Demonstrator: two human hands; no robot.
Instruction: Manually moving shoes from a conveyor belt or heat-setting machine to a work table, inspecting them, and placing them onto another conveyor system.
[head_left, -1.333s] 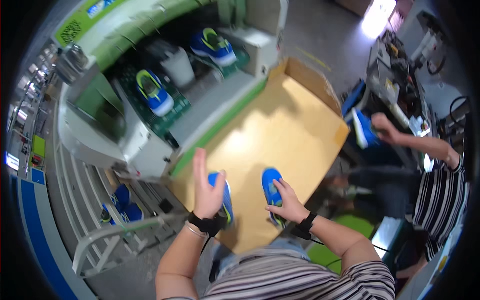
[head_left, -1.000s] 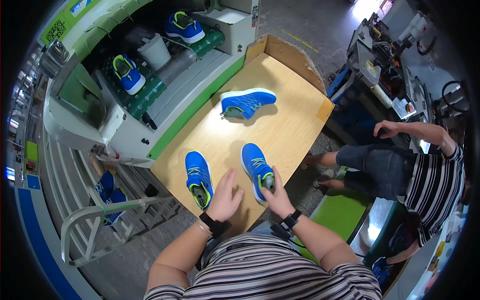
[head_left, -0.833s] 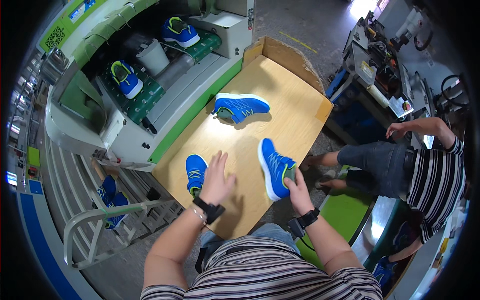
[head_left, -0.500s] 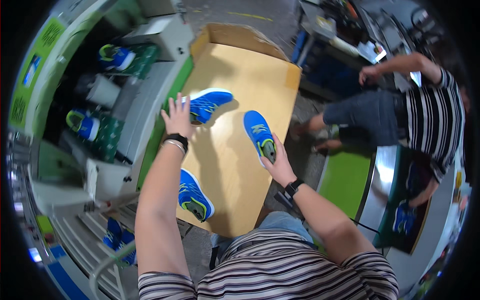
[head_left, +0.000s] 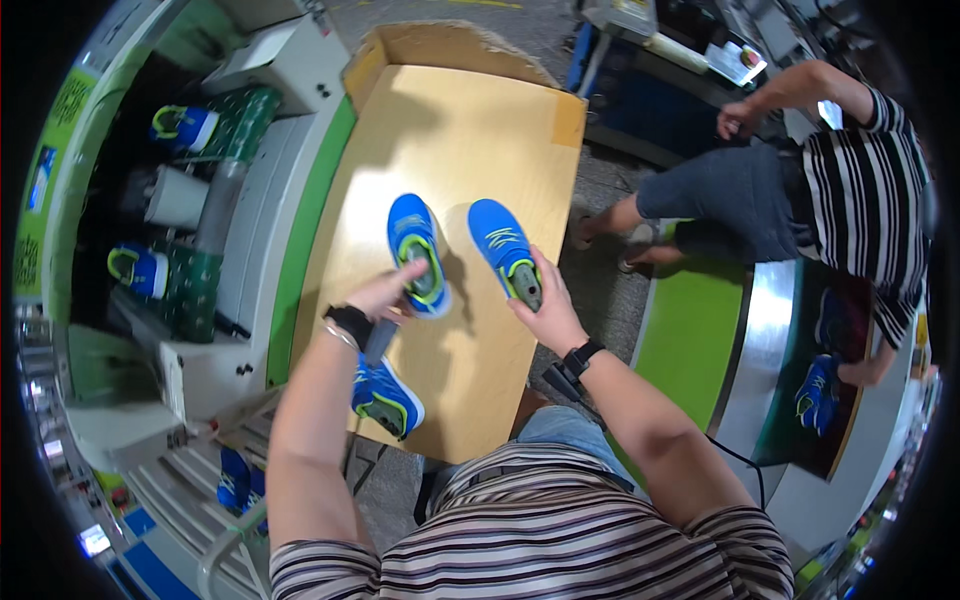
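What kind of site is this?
Likely a shoe factory line: blue shoes on a cardboard-topped bench, more shoes riding green holders in the machine alongside, and a co-worker at the next station.

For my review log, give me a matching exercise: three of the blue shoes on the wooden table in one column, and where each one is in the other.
Things:
1. shoe by the left hand
2. shoe in the right hand
3. shoe at the table's near edge

Places:
A. partly hidden under the left forearm
B. heel gripped by the right hand
C. heel touched by the left hand

Pairs: 1-C, 2-B, 3-A
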